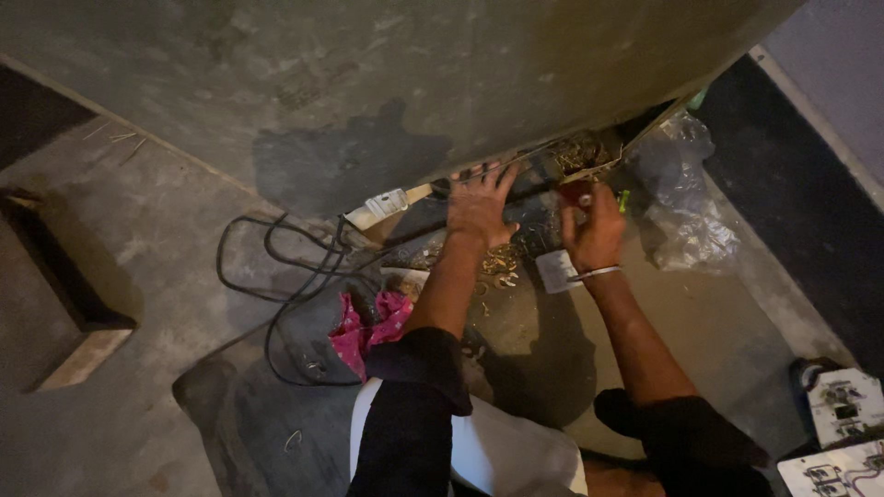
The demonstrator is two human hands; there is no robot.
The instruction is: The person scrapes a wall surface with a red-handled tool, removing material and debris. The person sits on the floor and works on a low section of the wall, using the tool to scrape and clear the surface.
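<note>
Floor (138,276) grey concrete with darker stains; wall panel (368,83) grey-green, mottled, dark patch in the middle. Cable (276,276) black, plug strip (382,205) off-white, cloth (368,327) bright pink with a faint pattern. Sleeves (414,405) black, wristband (597,272) white, switch plates (843,405) white, plastic bag (686,212) clear.

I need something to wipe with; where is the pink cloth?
In the head view, the pink cloth lies on the floor just left of the left forearm, beside the black cable loops.
</note>
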